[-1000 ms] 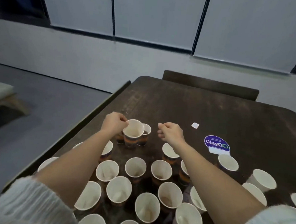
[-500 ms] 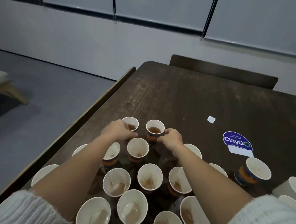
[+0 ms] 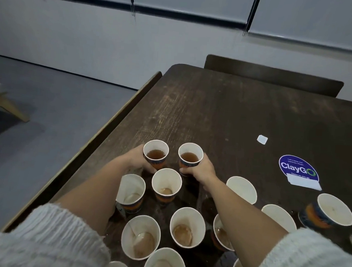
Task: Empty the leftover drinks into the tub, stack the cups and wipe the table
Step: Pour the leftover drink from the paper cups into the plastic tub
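The left hand (image 3: 137, 162) is curled round the side of a paper cup (image 3: 155, 153), and the right hand (image 3: 201, 170) is wrapped round a second paper cup (image 3: 190, 156) just beside it at 3 o'clock. Both cups stand upright and hold dark brown drink, roughly half full; whether they rest on the table (image 3: 224, 107) or are lifted just off it cannot be told. They are the farthest cups of the group, at 12 o'clock from the person.

Between the two wrists, at 6 o'clock from the gripped pair, stands a cup (image 3: 166, 186) with only a pale brown puddle at its bottom. At 9 o'clock of that one, against the left forearm, is a leaning cup (image 3: 130, 190) with a little light liquid inside. Nearer the person sit two more — one (image 3: 141, 237) with a shallow milky-brown pool, one (image 3: 187, 227) with a round brown remnant. A cup (image 3: 221, 233) partly hidden under the right forearm shows a thin brown film.

At 3 o'clock of the right arm are a tilted white-lined cup (image 3: 242, 189), another (image 3: 279, 217) behind the arm, and a cup (image 3: 331, 211) tipped toward 3 o'clock with an orange-and-blue outside and a faint pale residue. Beyond them a blue round "ClayGo" sticker (image 3: 297, 168) and a small white square (image 3: 262, 139) lie flat on the dark wood — a chair back (image 3: 273, 75) stands at the far edge.
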Motion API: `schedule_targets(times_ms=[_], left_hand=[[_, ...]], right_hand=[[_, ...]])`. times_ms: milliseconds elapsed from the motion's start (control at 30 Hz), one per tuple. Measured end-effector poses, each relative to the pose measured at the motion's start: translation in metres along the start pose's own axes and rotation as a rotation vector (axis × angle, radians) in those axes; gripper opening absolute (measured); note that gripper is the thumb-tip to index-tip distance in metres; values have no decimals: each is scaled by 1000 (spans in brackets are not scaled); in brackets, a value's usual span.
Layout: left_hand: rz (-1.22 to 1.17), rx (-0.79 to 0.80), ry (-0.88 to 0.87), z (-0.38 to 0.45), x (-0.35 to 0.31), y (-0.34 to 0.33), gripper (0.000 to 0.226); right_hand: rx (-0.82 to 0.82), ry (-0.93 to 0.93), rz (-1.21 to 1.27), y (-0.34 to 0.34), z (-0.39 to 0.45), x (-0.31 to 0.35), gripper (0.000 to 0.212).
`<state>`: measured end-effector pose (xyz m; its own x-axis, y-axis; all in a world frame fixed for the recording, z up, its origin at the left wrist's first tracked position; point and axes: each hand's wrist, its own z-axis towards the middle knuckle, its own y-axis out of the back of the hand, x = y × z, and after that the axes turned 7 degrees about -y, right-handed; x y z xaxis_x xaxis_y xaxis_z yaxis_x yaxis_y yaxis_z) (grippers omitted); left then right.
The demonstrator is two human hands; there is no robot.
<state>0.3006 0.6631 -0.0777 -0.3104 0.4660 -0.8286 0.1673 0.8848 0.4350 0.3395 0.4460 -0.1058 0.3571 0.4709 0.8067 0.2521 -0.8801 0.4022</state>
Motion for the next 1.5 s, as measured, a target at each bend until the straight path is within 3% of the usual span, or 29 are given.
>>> schedule_targets(times_ms=[133,500,800,1167,1500], left_hand=[[-1,30,-9,9,7,3,76],[-205,-99,-125,28,12,-14,67],[-252,-110,-213,24,-2,-3,63],[-251,-162,-443,-30,-85,5,61],[-244,-106,-618,-93,-179,-66,59]], right_hand=[[2,27,69,-5,9,-6,86],[-32,103,139,-21,16,-3,72],[-47,186,224,-20,18,16,75],[-9,369,254,43,-31,72,80],[-91,483,332,152,-124,56,76]])
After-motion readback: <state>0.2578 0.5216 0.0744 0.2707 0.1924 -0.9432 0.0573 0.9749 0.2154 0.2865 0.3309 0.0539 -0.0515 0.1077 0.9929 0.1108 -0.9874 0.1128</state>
